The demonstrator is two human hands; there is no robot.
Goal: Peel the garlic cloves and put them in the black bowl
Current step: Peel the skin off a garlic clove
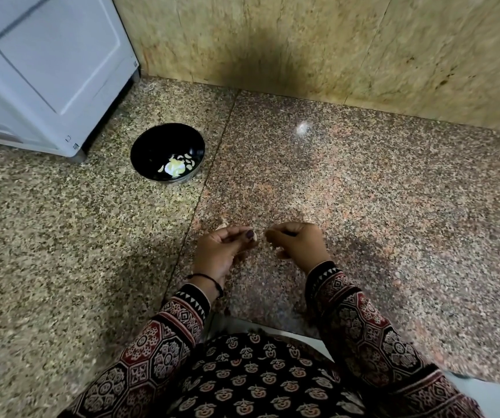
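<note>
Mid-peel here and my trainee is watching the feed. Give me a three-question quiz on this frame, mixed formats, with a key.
1. True or false: the black bowl already holds some peeled cloves.
2. Multiple choice: the bowl stands nearest to A) the white appliance, B) the patterned sleeves, C) the counter's front edge.
3. Short answer: which wrist wears the black wrist thread?

Key: 1 true; 2 A; 3 that of the left hand.
</note>
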